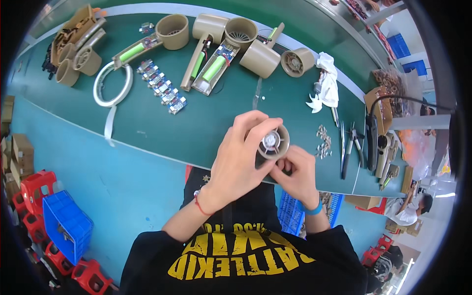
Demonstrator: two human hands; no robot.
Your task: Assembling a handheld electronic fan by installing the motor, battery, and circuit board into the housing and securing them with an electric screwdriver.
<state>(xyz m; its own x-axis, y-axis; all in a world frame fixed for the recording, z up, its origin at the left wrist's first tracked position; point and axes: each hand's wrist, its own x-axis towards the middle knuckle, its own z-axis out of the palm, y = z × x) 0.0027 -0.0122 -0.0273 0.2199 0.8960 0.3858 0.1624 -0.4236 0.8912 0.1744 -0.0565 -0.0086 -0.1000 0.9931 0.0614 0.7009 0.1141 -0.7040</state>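
My left hand (233,162) is wrapped round a tan cylindrical fan housing (285,139), held above the table's near edge. Its open end faces up, showing spokes and a silvery round centre. My right hand (300,172) is at the housing's lower right rim, thumb and fingers pinched together; whatever is between them is hidden. Beside that hand, to the right, lies a scatter of small metal pieces (323,142). Farther right are tweezers (342,132) and pliers (355,137).
Along the far side stand tan fan housings (172,32), some with opened handles showing green batteries (214,69). A strip of blue circuit boards (161,86) and a white tape roll (101,88) lie left. White cloth (328,73) lies right. Blue crates (66,226) and red stools (37,187) stand below.
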